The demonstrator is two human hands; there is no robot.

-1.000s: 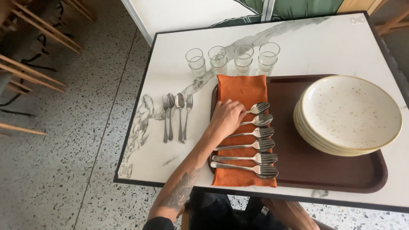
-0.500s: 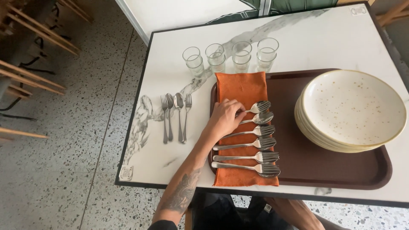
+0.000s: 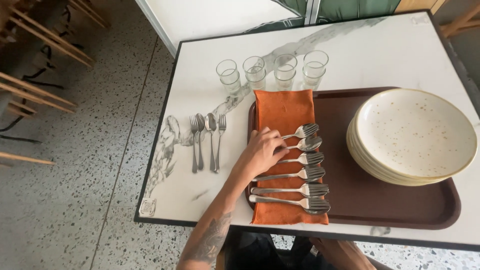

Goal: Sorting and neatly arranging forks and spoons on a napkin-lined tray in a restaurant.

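My left hand (image 3: 260, 152) reaches across the table's front edge onto an orange napkin (image 3: 284, 107) that lies on a brown tray (image 3: 400, 212). Several forks and spoons (image 3: 305, 175) lie in a row on the napkin, handles pointing left. My fingers curl over the handle ends of the top two pieces, closing on the spoon (image 3: 309, 144). Only part of my right hand (image 3: 342, 252) shows, low below the table's front edge, and its fingers are hidden.
A stack of speckled cream plates (image 3: 415, 135) fills the right of the tray. Several small glasses (image 3: 272, 70) stand in a row behind the tray. Two forks and two spoons (image 3: 206, 140) lie on the white marble table (image 3: 360, 50). Wooden chair parts (image 3: 35, 90) stand on the floor at the left.
My left hand has stayed on the top handles, its fingers curling a little tighter around them. The view has shifted slightly.
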